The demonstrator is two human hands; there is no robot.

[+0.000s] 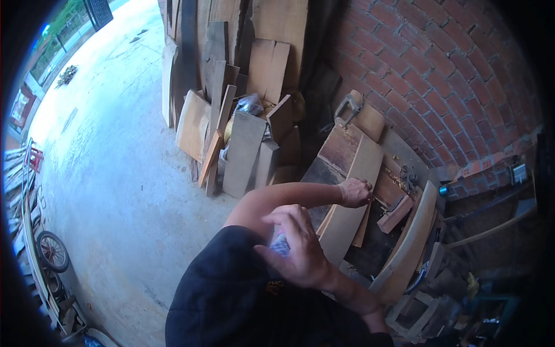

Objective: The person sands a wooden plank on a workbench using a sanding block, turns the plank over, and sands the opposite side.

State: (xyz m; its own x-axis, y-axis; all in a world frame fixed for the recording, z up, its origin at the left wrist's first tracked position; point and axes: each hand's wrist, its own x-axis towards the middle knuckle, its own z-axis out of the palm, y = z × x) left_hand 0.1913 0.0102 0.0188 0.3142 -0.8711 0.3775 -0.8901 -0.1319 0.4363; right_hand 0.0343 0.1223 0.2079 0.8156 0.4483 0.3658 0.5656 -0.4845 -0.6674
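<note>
My left hand (356, 192) reaches across to the workbench, its fingers curled at the edge of a long, pale wooden board (362, 169). Whether anything is inside those fingers cannot be told. In front of my chest, my right hand (299, 249) is raised with thumb and fingers apart and curved, and nothing shows in it. A metal C-clamp (348, 108) sits at the far end of the bench near a rounded wooden piece (368, 119). Beside the board lie a small reddish wooden block (395, 214), wood shavings (392, 175) and a long curved wooden piece (409, 251).
Planks and offcuts (245, 152) lean upright beyond my left arm. A brick wall (433, 78) rises behind the bench. Concrete floor (112, 173) stretches to the left, where a spoked wheel (53, 251) stands by stacked wood (15, 195). A wooden frame (412, 312) lies at lower right.
</note>
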